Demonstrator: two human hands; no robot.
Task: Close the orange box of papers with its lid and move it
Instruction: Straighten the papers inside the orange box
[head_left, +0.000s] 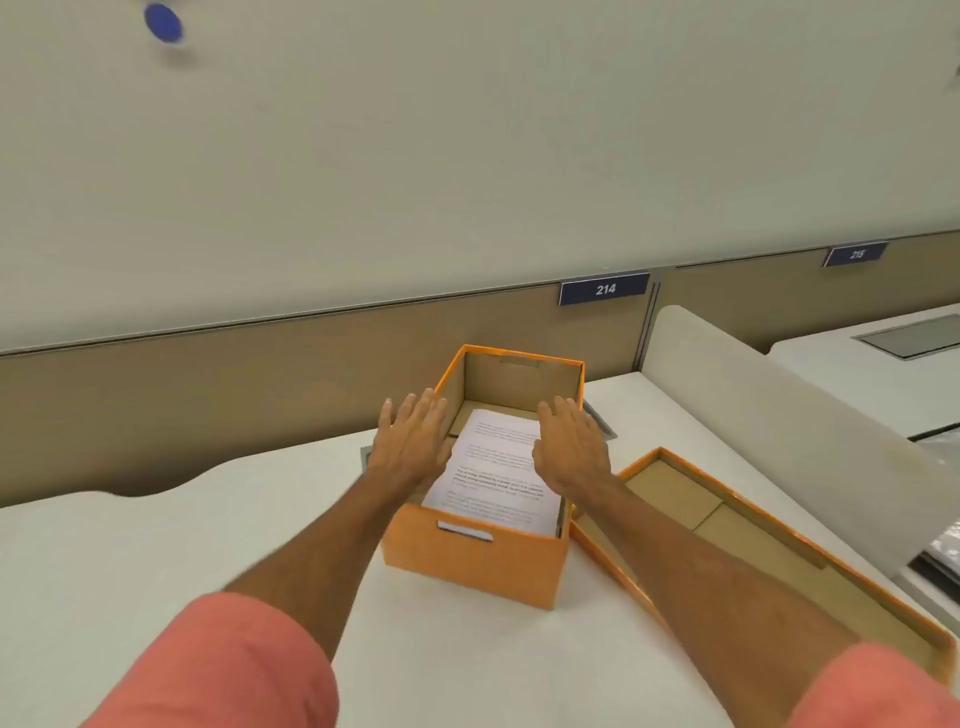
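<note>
An open orange box (475, 564) stands on the white desk (156, 561), with a stack of printed papers (493, 470) inside. Its orange lid (779, 551) lies upside down on the desk, just right of the box and touching its lower right corner. My left hand (413, 441) hovers flat, fingers spread, over the box's left wall. Over the right half of the opening, above the papers, my right hand (571, 447) is held the same way. Neither hand holds anything.
A tan partition (260, 374) with a "214" label (604, 289) runs behind the desk. A white divider panel (769, 410) stands to the right, beyond the lid. A grey cable hatch (600, 418) sits under the box's far side.
</note>
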